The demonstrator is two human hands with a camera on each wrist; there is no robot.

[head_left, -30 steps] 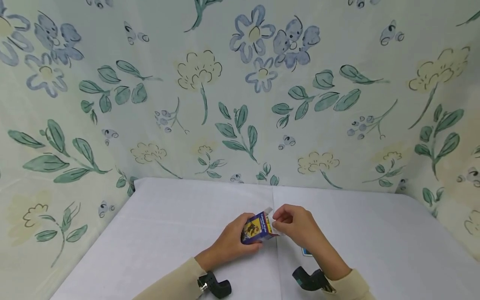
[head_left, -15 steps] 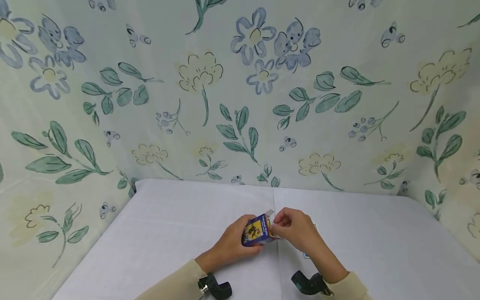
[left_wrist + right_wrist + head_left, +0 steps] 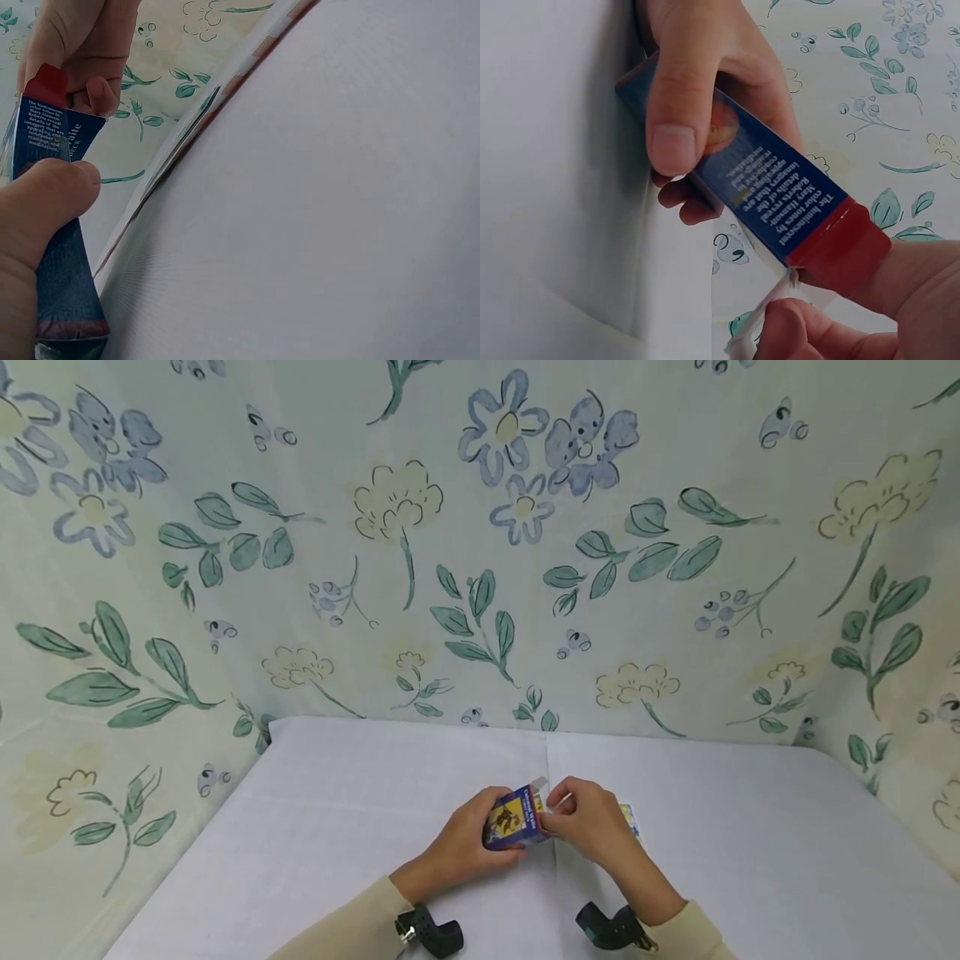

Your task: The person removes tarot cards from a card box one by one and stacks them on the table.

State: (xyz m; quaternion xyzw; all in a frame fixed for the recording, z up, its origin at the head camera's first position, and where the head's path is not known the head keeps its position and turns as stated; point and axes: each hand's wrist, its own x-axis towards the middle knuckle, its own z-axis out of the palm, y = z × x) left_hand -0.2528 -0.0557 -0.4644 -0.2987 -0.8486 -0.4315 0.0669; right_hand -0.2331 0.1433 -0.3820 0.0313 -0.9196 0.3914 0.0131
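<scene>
My left hand [image 3: 459,841] grips the small blue deck box [image 3: 508,820] around its sides, over the white table [image 3: 375,781], with the open end turned toward my right hand [image 3: 595,821]. My right fingers are bent at this opening, near the red flap [image 3: 847,247]; whether they pinch something, I cannot tell. I think I should hold firmly without squeezing, and work gently, so that no flap becomes creased.

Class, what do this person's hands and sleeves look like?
The sleeves are plain cream. A curved black device sits at each cuff; the left one shows a silvery fitting. The left hand and right hand are ungloved.
</scene>
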